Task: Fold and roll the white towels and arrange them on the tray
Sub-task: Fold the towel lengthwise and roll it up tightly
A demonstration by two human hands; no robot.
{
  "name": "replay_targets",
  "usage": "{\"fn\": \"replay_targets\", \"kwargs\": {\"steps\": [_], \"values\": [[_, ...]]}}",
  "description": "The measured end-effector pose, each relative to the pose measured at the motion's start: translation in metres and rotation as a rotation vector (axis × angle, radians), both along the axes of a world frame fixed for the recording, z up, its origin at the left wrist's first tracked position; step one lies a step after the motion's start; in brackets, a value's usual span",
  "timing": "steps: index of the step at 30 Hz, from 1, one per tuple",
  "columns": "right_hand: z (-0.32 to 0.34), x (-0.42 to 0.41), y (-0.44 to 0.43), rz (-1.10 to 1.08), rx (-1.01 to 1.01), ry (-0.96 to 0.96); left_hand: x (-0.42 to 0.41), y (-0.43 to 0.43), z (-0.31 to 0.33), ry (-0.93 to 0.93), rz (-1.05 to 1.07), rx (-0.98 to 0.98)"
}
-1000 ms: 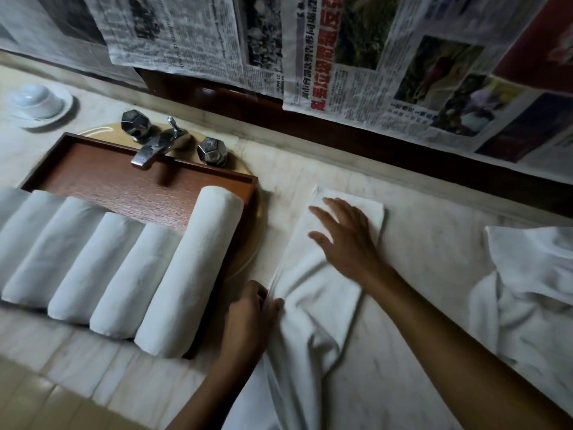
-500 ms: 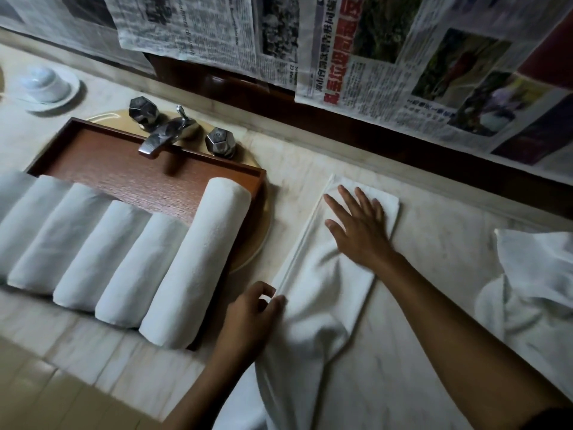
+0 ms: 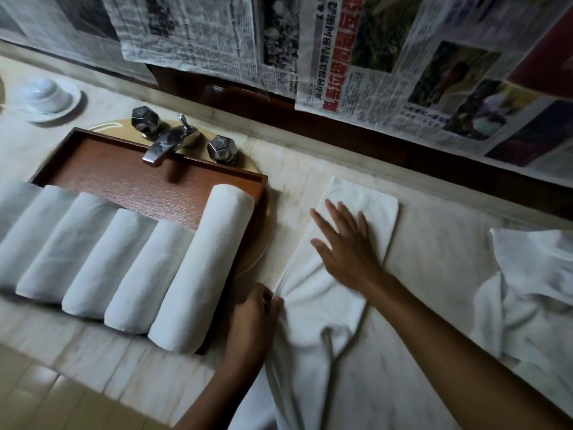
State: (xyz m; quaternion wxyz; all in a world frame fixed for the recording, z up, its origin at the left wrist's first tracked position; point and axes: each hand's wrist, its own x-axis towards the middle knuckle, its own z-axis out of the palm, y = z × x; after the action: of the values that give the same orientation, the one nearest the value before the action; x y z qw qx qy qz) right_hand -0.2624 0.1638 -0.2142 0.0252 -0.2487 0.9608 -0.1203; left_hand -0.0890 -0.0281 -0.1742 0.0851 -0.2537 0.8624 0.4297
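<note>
A white towel [image 3: 356, 197], folded lengthwise into a long strip, lies on the marble counter and hangs over the front edge. My right hand [image 3: 344, 246] lies flat on it with fingers spread. My left hand [image 3: 254, 318] pinches the strip's left edge near the counter front. To the left, a brown wooden tray [image 3: 124, 175] sits over the sink and holds several rolled white towels [image 3: 198, 274] side by side.
A loose pile of white towels [image 3: 533, 290] lies at the right. A metal faucet [image 3: 167, 144] with two knobs stands behind the tray. A white lidded dish [image 3: 46, 97] sits at far left. Newspapers [image 3: 403, 66] cover the wall.
My right hand has slid back toward me along the strip, leaving its far end flat. My left hand keeps its pinch on the left edge.
</note>
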Motion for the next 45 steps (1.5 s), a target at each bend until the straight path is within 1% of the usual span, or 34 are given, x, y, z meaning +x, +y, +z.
{"fn": "replay_targets", "kwargs": {"steps": [3, 5, 6, 7, 9, 10, 11, 12, 13, 14, 17, 20, 25, 27, 29, 31, 33, 35, 36, 37, 38, 39, 40, 41, 42, 43, 44, 45], "values": [[-0.01, 0.017, 0.002, -0.018, 0.102, -0.047, 0.001, 0.004, 0.006, -0.01, -0.038, -0.001], [-0.011, 0.009, 0.005, -0.036, 0.12, -0.077, 0.005, 0.009, 0.01, -0.066, -0.106, -0.041], [-0.01, 0.005, 0.005, -0.028, 0.123, -0.083, 0.006, 0.013, 0.013, -0.099, -0.119, -0.025], [-0.008, 0.004, 0.006, -0.016, 0.125, -0.07, 0.008, 0.016, 0.018, -0.132, -0.11, 0.059], [-0.008, 0.003, 0.01, -0.007, 0.135, -0.022, 0.013, 0.019, 0.029, -0.197, -0.024, 0.396], [-0.008, 0.001, 0.012, -0.012, 0.136, -0.01, 0.016, 0.019, 0.034, -0.243, -0.003, 0.517], [-0.009, 0.001, 0.012, -0.017, 0.134, -0.005, 0.02, 0.016, 0.037, -0.248, 0.011, 0.577], [-0.01, 0.0, 0.012, -0.026, 0.133, -0.003, 0.024, 0.013, 0.035, -0.242, 0.051, 0.583], [-0.01, -0.002, 0.011, -0.036, 0.135, 0.002, 0.027, 0.007, 0.033, -0.223, 0.113, 0.568], [-0.011, -0.003, 0.01, -0.041, 0.137, 0.009, 0.031, 0.001, 0.028, -0.187, 0.13, 0.497], [-0.011, -0.002, 0.011, -0.048, 0.129, 0.028, 0.034, -0.014, 0.023, -0.085, 0.102, 0.302], [-0.012, -0.002, 0.011, -0.061, 0.127, 0.049, 0.037, -0.017, 0.014, -0.041, 0.088, 0.198], [-0.017, -0.002, 0.011, -0.049, 0.131, 0.07, 0.042, -0.011, 0.0, -0.066, 0.031, 0.02], [-0.012, -0.001, 0.01, -0.072, 0.07, 0.081, 0.042, -0.008, -0.001, -0.057, 0.041, 0.001], [-0.003, 0.01, 0.003, -0.065, -0.068, 0.134, 0.041, -0.006, 0.001, -0.049, 0.047, -0.014], [-0.001, 0.035, -0.005, 0.046, -0.157, 0.194, 0.042, -0.007, 0.002, -0.048, 0.05, -0.033], [-0.005, 0.061, -0.005, 0.17, -0.091, 0.112, 0.043, -0.008, 0.002, -0.045, 0.044, -0.041], [-0.011, 0.07, 0.006, 0.203, 0.021, 0.005, 0.042, -0.004, 0.005, -0.033, 0.049, -0.045], [-0.011, 0.068, 0.011, 0.199, 0.053, -0.01, 0.043, 0.0, 0.009, -0.017, 0.062, -0.039], [-0.01, 0.064, 0.014, 0.197, 0.077, -0.008, 0.046, 0.003, 0.012, -0.058, 0.076, -0.004], [-0.007, 0.062, 0.015, 0.197, 0.098, -0.004, 0.05, 0.005, 0.013, -0.098, 0.114, 0.097], [-0.005, 0.06, 0.015, 0.197, 0.113, 0.004, 0.053, 0.005, 0.014, -0.181, 0.178, 0.299], [-0.004, 0.061, 0.014, 0.203, 0.121, 0.014, 0.06, 0.005, 0.016, -0.247, 0.256, 0.576], [-0.004, 0.062, 0.015, 0.214, 0.124, 0.031, 0.069, 0.006, 0.017, -0.318, 0.298, 0.804], [-0.005, 0.062, 0.015, 0.21, 0.126, 0.042, 0.075, 0.004, 0.017, -0.326, 0.311, 0.922], [-0.006, 0.061, 0.017, 0.207, 0.122, 0.049, 0.081, 0.002, 0.017, -0.301, 0.291, 0.864], [-0.007, 0.061, 0.017, 0.213, 0.114, 0.054, 0.087, 0.001, 0.017, -0.244, 0.29, 0.745], [-0.008, 0.06, 0.018, 0.214, 0.106, 0.054, 0.091, -0.003, 0.013, -0.18, 0.287, 0.576]]}}
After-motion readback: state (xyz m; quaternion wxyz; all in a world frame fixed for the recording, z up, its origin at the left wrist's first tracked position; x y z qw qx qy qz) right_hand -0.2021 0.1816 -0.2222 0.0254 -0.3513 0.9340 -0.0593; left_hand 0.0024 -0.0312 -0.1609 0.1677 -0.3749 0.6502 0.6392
